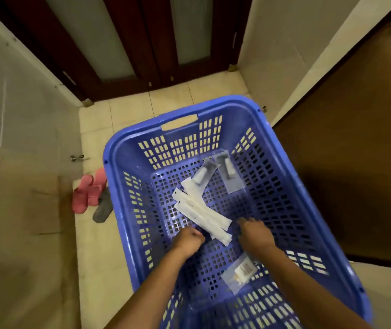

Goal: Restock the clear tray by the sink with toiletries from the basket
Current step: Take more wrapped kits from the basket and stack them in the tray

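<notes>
A blue slotted plastic basket [282, 148] stands on the tiled floor below me. On its bottom lie several long white sachets [199, 208], two clear packets with grey items [228, 173] and a small clear packet [241, 271]. Both my hands are inside the basket. My left hand [188, 239] has its fingers curled, just left of the near ends of the white sachets, and I see nothing in it. My right hand [255, 232] is blurred, with fingers stretched out just right of the sachets. The clear tray and the sink are out of view.
Pink slippers [87, 191] and a grey slipper [103, 207] lie on the floor left of the basket. Dark wooden doors [128, 43] close the far end. Walls stand at the left, and a brown panel [356, 150] rises close on the right.
</notes>
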